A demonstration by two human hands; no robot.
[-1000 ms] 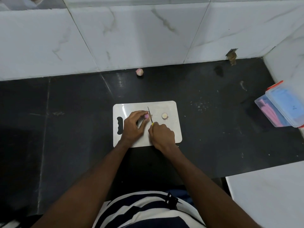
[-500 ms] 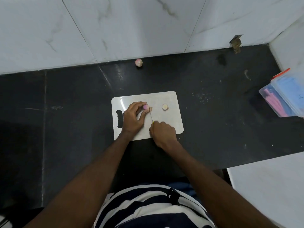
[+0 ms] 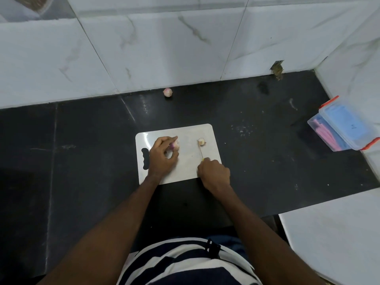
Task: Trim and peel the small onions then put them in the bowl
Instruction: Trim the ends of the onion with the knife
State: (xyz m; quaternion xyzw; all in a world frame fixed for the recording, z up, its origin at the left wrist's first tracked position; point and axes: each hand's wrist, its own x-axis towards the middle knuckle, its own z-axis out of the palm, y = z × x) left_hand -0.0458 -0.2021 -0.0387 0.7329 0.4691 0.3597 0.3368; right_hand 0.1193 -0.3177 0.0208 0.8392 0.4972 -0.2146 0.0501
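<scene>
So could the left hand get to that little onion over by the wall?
Probably, once freed: the left hand pinches an onion now, and bare counter lies before the wall onion.

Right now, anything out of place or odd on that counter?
Yes. One small onion sits alone on the black counter against the wall tiles, far from the cutting board. White specks are scattered right of the board. No bowl is in view.
</scene>
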